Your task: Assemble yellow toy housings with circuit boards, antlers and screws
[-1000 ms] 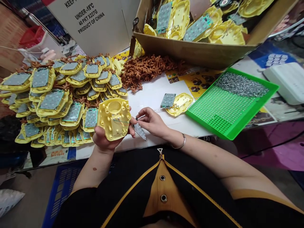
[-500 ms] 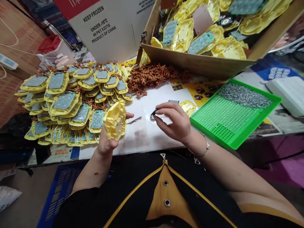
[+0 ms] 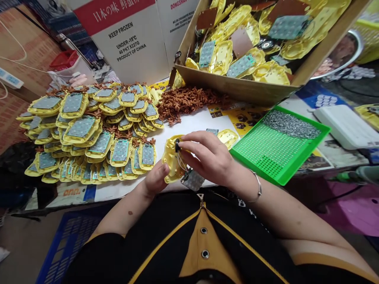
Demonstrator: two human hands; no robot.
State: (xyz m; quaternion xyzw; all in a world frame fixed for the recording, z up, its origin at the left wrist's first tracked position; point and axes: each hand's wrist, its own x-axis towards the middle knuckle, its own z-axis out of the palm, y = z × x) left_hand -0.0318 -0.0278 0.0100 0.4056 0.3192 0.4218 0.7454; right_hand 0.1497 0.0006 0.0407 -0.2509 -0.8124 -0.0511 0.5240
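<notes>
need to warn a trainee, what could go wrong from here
The thin wires could get strained: the board is hanging loose beside the shell in the left hand.

The black part might slip, as the right hand has it only by the fingertips.

The stack is several layers high and close to the left hand, so a bump could shift it.
</notes>
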